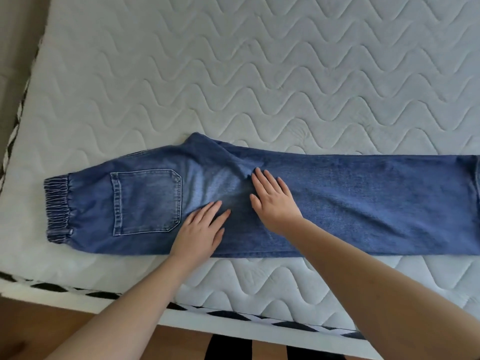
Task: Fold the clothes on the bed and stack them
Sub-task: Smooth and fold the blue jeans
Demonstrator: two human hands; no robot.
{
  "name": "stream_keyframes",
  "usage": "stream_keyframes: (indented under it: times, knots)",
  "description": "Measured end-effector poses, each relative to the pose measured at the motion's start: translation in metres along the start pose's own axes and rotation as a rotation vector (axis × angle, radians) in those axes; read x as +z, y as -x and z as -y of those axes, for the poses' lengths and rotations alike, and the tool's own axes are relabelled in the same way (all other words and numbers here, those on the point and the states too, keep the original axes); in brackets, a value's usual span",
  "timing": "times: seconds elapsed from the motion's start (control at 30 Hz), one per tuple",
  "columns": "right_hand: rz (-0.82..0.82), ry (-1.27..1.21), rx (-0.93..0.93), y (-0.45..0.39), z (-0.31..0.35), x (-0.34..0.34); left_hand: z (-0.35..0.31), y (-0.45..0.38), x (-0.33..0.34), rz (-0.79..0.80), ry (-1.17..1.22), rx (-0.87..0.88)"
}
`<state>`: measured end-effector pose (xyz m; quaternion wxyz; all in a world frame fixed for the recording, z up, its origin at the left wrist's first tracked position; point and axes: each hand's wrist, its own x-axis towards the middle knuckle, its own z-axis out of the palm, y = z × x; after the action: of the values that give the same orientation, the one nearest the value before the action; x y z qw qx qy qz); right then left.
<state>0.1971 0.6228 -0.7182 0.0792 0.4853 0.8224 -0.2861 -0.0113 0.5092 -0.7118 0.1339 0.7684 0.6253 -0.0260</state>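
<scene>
Blue jeans (337, 203), folded lengthwise, lie along the mattress's (259, 74) near edge, elastic waistband (57, 207) toward its left edge. My left hand (200, 232) and right hand (274, 201) press flat, fingers straight, on the seat beside the back pocket (146, 201).

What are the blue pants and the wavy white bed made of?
The pants look like denim: faded blue woven cloth, pale stitching round the pocket, and a gathered, probably elastic waistband. The mattress looks like soft quilted fabric, matte white, with wavy stitched lines puffing it up. Its filling cannot be seen.
</scene>
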Motion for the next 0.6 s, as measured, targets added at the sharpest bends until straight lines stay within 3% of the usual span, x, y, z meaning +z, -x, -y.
stream_keyframes:
  times: [0.17, 0.3, 0.4, 0.6]
  knots:
    - [-0.056, -0.088, -0.105, -0.027, 0.026, -0.016, 0.021, -0.028, -0.027, -0.152, 0.202, 0.008]
    - [-0.056, -0.192, -0.089, -0.052, 0.044, -0.02, 0.046, -0.06, -0.046, -0.23, 0.181, -0.114]
    - [0.044, -0.127, -0.143, -0.054, 0.052, -0.013, 0.063, -0.082, -0.052, -0.269, 0.146, -0.152]
    - [0.143, 0.009, -0.196, -0.049, 0.049, -0.002, 0.077, -0.118, -0.04, 0.037, -0.131, -0.038]
